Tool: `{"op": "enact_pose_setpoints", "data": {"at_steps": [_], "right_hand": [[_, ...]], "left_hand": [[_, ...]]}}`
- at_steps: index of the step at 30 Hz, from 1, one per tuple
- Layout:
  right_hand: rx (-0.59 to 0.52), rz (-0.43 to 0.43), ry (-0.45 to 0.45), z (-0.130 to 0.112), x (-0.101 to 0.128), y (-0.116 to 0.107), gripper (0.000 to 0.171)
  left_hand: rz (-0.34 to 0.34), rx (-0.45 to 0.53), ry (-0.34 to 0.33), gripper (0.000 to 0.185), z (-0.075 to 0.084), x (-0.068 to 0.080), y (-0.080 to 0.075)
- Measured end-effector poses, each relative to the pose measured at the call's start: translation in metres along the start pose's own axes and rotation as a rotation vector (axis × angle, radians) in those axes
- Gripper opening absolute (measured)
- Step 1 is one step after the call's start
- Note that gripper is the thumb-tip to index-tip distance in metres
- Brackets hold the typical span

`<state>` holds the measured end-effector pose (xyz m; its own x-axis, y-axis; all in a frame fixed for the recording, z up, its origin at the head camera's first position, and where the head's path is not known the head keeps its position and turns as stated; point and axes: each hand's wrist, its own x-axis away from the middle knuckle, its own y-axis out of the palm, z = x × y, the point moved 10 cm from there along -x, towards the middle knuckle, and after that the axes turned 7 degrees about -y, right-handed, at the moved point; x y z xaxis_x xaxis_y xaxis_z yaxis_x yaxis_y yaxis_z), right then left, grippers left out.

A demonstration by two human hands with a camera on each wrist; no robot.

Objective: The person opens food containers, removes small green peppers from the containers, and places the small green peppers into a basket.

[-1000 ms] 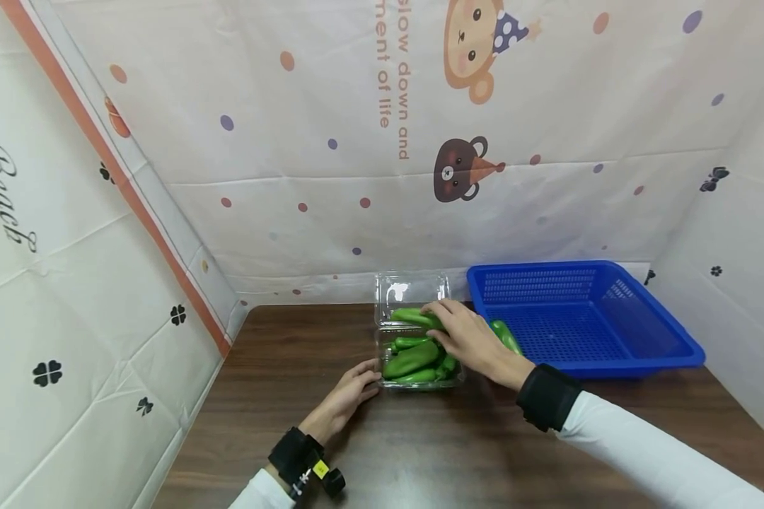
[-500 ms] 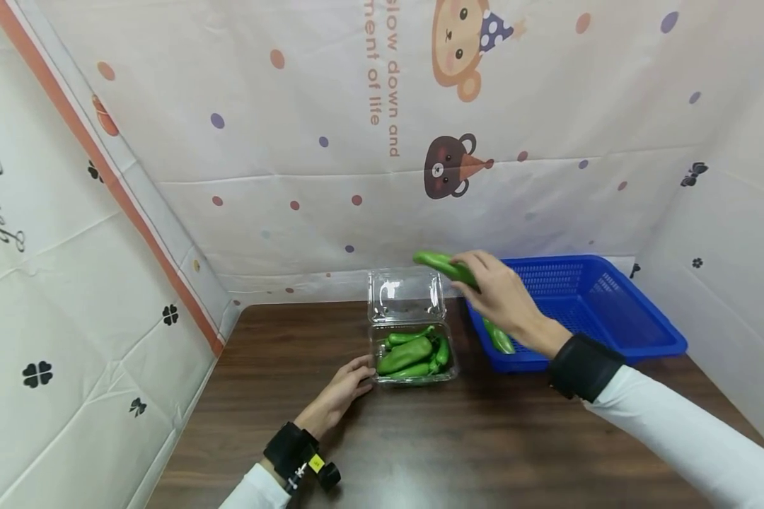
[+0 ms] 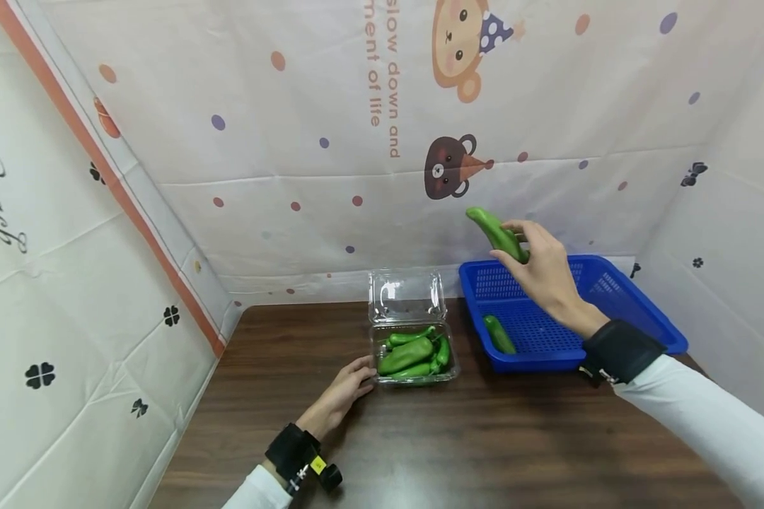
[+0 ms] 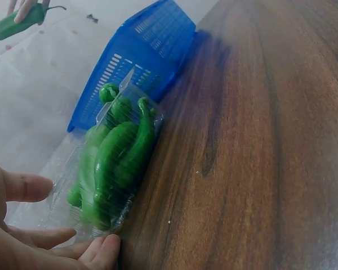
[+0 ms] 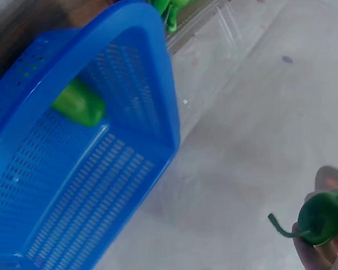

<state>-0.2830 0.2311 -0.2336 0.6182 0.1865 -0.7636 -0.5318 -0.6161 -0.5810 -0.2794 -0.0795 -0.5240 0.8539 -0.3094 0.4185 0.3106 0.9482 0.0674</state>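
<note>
My right hand (image 3: 543, 272) pinches a long green pepper (image 3: 493, 230) between thumb and fingers, raised over the left part of the blue basket. In the right wrist view this green pepper shows its curved stem at the lower right. Below, another green pepper (image 3: 499, 334) lies inside the basket along its left wall. My left hand (image 3: 344, 391) touches the left side of a clear plastic box (image 3: 448, 373) with loosely bent fingers. Several green peppers (image 3: 407, 355) lie in that box, seen from the side in the left wrist view. Its lid (image 3: 407, 297) stands open toward the wall.
The blue plastic basket (image 3: 658, 338) stands to the right of the box on a dark wooden table (image 3: 458, 445). A printed white cloth (image 3: 280, 226) hangs behind the table, with cloth on both sides as well.
My right hand has lifted the green pepper from over the open box and carried it up and right above the basket. The left hand still rests against the box.
</note>
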Motion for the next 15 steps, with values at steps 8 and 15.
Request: {"op": "enact_pose_setpoints", "data": {"at_steps": [8,15], "right_hand": [[-0.022,0.020,0.100,0.032,0.003,-0.007,0.049],[-0.057,0.001,0.186,0.062,0.011,-0.003,0.045]], "left_hand": [[0.003,-0.014,-0.019,0.063,0.000,0.001,-0.001],[0.001,-0.043,-0.013,0.063,0.000,0.002,-0.001]]}}
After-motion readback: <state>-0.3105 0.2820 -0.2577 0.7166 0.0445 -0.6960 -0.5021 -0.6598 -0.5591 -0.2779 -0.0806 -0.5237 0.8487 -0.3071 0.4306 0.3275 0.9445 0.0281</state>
